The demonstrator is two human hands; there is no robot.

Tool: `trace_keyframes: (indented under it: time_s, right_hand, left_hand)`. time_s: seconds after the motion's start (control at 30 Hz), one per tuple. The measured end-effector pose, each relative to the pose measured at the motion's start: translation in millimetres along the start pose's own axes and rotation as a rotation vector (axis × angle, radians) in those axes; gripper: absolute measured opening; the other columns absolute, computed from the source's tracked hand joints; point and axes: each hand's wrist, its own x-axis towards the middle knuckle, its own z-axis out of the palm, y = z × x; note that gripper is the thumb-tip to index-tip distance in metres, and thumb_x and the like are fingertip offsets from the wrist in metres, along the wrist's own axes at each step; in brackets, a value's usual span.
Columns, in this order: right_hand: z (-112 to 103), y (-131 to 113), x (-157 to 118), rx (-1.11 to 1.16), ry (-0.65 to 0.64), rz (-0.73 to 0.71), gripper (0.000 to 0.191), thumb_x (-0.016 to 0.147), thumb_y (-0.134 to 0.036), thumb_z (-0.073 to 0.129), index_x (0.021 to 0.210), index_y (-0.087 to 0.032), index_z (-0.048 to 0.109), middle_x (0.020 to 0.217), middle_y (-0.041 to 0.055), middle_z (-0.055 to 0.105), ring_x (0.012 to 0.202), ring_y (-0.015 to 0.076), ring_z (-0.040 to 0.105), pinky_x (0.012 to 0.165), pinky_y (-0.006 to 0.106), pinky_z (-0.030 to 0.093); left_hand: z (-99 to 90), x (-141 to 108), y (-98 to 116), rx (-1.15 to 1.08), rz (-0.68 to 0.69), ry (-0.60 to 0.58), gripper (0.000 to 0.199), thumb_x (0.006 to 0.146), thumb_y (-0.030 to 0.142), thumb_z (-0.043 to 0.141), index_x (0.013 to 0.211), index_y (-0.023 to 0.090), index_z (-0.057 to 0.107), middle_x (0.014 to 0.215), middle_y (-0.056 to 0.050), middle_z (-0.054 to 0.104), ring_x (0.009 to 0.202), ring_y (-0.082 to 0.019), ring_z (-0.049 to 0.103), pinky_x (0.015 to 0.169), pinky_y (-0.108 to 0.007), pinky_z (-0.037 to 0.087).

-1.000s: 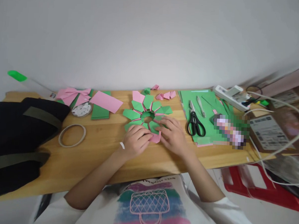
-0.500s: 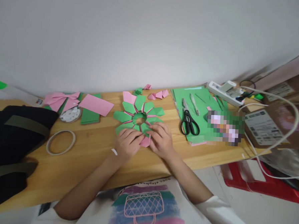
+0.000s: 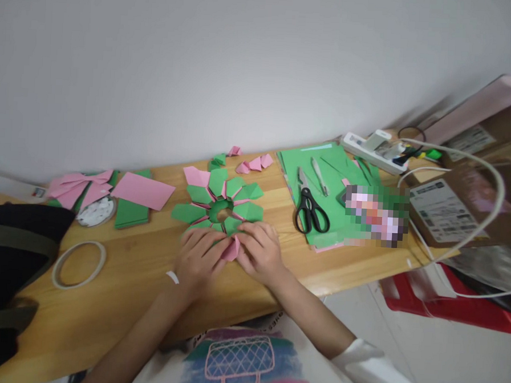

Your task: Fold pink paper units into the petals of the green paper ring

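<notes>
Our left hand has its fingers drawn close together on the near edge of a paper flower, gripping it. Our right hand is narrowed on the same edge, its bent fingers holding the paper just beside the left. Between them a pink flap sticks out toward us; the fingers hide exactly how each tip meets it. The flower, a ring of green and pink folded pieces around an open middle, lies flat on the wooden table, in front of our body.

Behind the flower, near the wall, we have a small green piece and a row of pink pieces. To its left, a pink sheet lies across a green stack, with a pink bow and a round dish of white bits next to it. A roll of tape lies flat closer to us.

To the right, black scissors rest partly on green paper, near a slim cutter and an object blurred by pixels. Farther right we see a white power strip and a cardboard box.
</notes>
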Motion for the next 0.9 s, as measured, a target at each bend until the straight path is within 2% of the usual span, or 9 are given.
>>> trace_keyframes:
  time_s: [0.13,0.27,0.67,0.9]
  right_hand:
    - [3.2,0.3,-1.0,0.142,-0.01,0.026,0.027,0.087,-0.012,0.052,0.112,-0.017,0.061,0.098,0.0105,0.069,0.092,0.0189,0.062,0.077,0.032,0.055]
    - [5.0,-1.7,-1.8,0.241,-0.029,0.083,0.032,0.088,-0.01,0.049,0.118,-0.017,0.057,0.103,0.0113,0.068,0.099,0.018,0.064,0.087,0.031,0.056]
    - [2.9,-3.2,-0.8,0.308,-0.017,0.137,0.021,0.088,-0.013,0.05,0.107,-0.019,0.059,0.101,0.0101,0.07,0.097,0.0164,0.066,0.085,0.029,0.057]
    - [3.2,-3.5,-1.7,0.31,-0.02,0.137,0.017,0.088,-0.013,0.051,0.101,-0.018,0.06,0.098,0.0106,0.07,0.094,0.0161,0.066,0.083,0.028,0.058]
  left_hand:
    - [0.8,3.6,3.2,-0.011,-0.028,0.032,0.006,0.085,0.013,0.062,0.087,0.019,0.062,0.078,-0.004,0.07,0.078,-0.02,0.062,0.073,-0.034,0.044]
    - [0.8,2.6,3.4,-0.032,-0.064,0.048,0.009,0.084,0.01,0.062,0.086,0.019,0.062,0.078,-0.003,0.07,0.076,-0.018,0.062,0.073,-0.032,0.046]
    - [2.0,5.4,3.2,-0.011,-0.033,0.084,0.009,0.081,0.01,0.065,0.083,0.018,0.061,0.074,-0.002,0.07,0.071,-0.017,0.064,0.069,-0.031,0.047]
    - [0.7,3.5,1.4,-0.042,-0.037,0.058,0.008,0.083,0.01,0.063,0.085,0.018,0.063,0.076,-0.003,0.071,0.073,-0.017,0.064,0.071,-0.031,0.048]
